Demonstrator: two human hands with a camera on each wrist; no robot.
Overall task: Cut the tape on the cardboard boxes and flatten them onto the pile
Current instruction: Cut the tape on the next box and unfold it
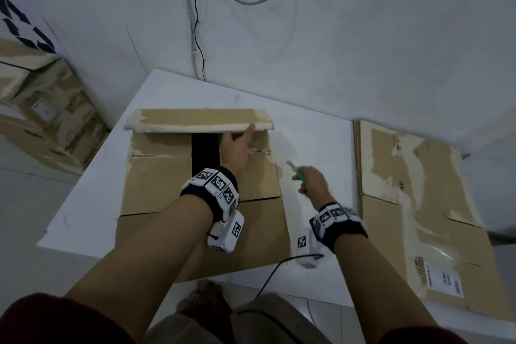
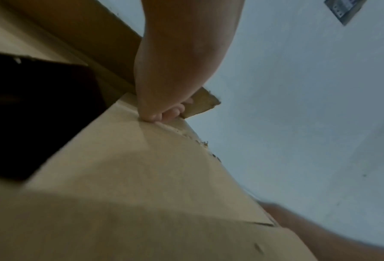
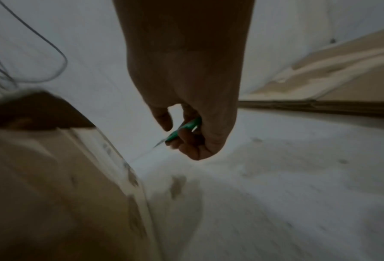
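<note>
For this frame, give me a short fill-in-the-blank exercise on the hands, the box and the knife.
1. The right hand grips a utility knife with a ____ handle.
2. The left hand lifts the ____ flap of the brown cardboard box.
3. The box sits on a ____ table.
4. The flattened cardboard pile lies to the box's ____.

Missing: green; far; white; right

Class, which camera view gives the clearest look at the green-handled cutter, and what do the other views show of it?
The head view: the cutter shows green handle and pale blade, gripped by the right hand beside the box. The right wrist view shows it dark, half hidden by fingers. The left wrist view shows none of it.
</note>
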